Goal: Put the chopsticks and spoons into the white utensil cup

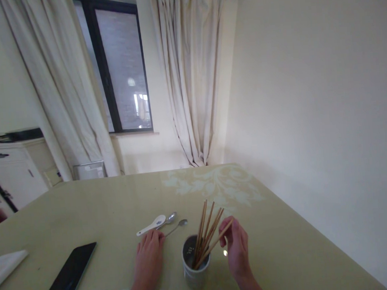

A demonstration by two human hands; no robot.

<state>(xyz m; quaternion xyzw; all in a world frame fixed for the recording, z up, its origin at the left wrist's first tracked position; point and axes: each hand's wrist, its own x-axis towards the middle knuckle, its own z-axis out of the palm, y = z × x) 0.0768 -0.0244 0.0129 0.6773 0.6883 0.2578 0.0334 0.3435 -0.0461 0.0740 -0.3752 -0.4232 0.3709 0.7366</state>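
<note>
A grey-white cup (196, 275) stands upright on the table, with several wooden chopsticks (206, 230) leaning to the right in it. My right hand (235, 243), right of the cup, pinches the upper end of one chopstick whose lower end is inside the cup. Left of the cup, my left hand (150, 254) rests with its fingertips at the handle end of a small metal spoon (182, 223). Just beyond those fingers lie a white spoon (152, 225) and another metal spoon (171, 217), close together.
A dark flat device (68, 277) and a white folded item (6, 266) lie on the left of the table (117, 199). Shiny round objects sit at the near edge. Curtains, a window and a white cabinet (12, 166) are behind; a wall borders the right side.
</note>
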